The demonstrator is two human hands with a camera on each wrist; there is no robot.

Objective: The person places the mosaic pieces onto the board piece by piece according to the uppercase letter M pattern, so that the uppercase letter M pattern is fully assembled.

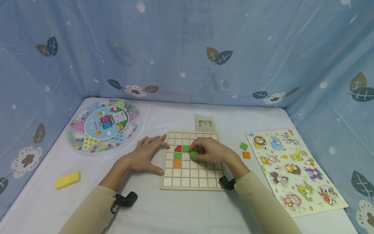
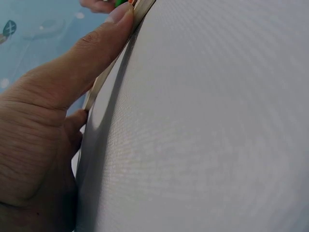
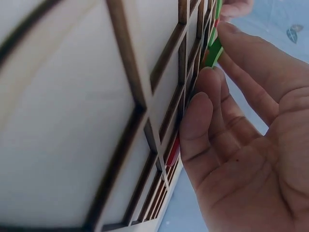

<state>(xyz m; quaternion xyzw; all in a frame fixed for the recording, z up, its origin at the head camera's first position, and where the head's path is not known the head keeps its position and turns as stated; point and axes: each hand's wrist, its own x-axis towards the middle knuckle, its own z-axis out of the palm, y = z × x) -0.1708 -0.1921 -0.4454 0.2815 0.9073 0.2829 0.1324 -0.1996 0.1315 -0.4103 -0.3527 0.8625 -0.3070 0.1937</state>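
Note:
A square wooden grid board (image 1: 190, 183) lies on the white table. My left hand (image 1: 143, 158) is spread at its left edge, with the thumb (image 2: 101, 46) and a fingertip touching the rim. Over the board, my right hand (image 1: 212, 150) pinches a green square tile (image 3: 213, 54), held tilted at the grid. In cells to the left of it sit a red quarter-round tile (image 1: 178, 149), two green tiles (image 1: 177, 156) and an orange tile (image 1: 177, 163). A red piece (image 3: 174, 152) shows below my right fingers in the right wrist view. My right hand hides part of the grid.
Behind the board lies a small pattern card (image 1: 205, 123). A loose green tile (image 1: 243, 146) and an orange tile (image 1: 246, 155) lie right of it, beside an animal puzzle board (image 1: 284, 162). To the left are a round marble game box (image 1: 106, 123) and a yellow block (image 1: 68, 180).

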